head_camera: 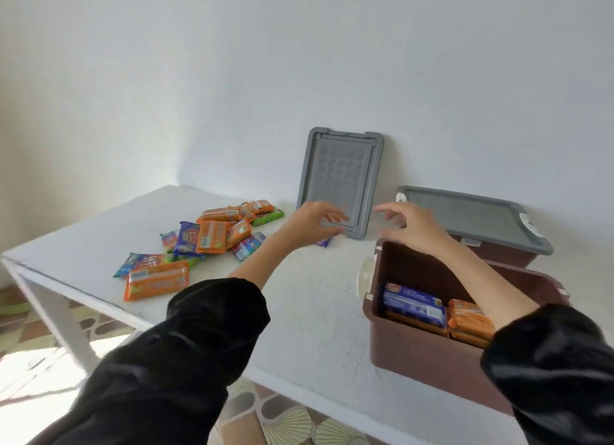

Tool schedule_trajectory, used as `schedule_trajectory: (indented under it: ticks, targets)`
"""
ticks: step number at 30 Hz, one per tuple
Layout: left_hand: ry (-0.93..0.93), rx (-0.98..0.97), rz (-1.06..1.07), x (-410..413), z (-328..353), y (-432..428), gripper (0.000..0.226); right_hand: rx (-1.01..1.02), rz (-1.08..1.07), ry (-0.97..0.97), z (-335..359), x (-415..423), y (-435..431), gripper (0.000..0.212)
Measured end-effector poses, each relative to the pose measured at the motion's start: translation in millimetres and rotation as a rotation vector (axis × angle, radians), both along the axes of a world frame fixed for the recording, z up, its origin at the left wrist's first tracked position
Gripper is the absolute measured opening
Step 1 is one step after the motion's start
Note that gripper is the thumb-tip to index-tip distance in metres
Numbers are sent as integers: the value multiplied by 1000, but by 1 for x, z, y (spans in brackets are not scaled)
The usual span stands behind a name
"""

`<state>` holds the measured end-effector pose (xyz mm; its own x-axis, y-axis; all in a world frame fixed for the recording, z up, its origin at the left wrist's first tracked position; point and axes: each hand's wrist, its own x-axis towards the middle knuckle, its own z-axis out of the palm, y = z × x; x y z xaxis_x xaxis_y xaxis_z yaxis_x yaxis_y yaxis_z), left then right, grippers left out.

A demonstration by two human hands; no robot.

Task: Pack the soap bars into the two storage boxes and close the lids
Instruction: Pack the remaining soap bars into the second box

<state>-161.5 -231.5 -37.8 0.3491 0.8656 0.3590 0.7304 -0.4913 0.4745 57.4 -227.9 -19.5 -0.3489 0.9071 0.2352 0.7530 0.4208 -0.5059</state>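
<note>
Hovering before the grey lid [342,178] that leans on the wall, the left grip [319,220] and right grip [408,225] are spread, holding nothing; the lid looks like light, stiff plastic, best taken by its side rims. Wrapped soap bars [212,235], likely firm and slick, lie heaped on the tabletop [299,311]. The near box [432,368] stands open with blue and orange bars inside; the far box [498,256] is lidded.

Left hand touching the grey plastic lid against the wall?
Cannot tell. Head view: the left hand, blurred, overlaps the grey plastic lid at its lower edge; neither contact nor gap shows.
</note>
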Motion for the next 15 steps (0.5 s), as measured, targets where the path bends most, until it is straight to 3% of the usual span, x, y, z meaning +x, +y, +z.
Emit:
schedule_trajectory:
  ticks: [8, 13, 15]
  targets:
    - [22, -155, 400, -207, -55, -56, 56, -78, 289, -39, -21, -178, 41, 52]
    - [26, -164, 565, -277, -105, -91, 85, -129, 431, -81, -66, -269, 57, 61]
    - [-18, -174, 567, -289, -117, -95, 86, -137, 446, -58, -83, -301, 62, 65]
